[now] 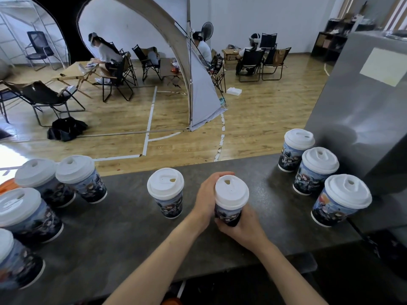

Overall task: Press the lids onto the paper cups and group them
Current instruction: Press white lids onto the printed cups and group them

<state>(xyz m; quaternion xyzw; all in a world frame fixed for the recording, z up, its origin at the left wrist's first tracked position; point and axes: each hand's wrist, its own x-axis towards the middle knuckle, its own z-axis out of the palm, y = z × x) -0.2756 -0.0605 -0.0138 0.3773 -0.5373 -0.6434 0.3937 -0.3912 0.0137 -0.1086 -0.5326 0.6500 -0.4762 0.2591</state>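
Lidded cup (231,201) mid-counter (123,227), gripped low by right hand (242,227), clasped at the side by left hand (207,199); contents hidden. Second cup (166,192) just left. Three cups (315,170) grouped beside grey box (363,106); four cups (74,179) far left.

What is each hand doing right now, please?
Left hand: holds the white-lidded printed paper cup beside its lid.
Right hand: grips the same cup's lower body.

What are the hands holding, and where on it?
A lidded paper cup. The left hand wraps round its upper side, and the right hand grips the lower body near the base.
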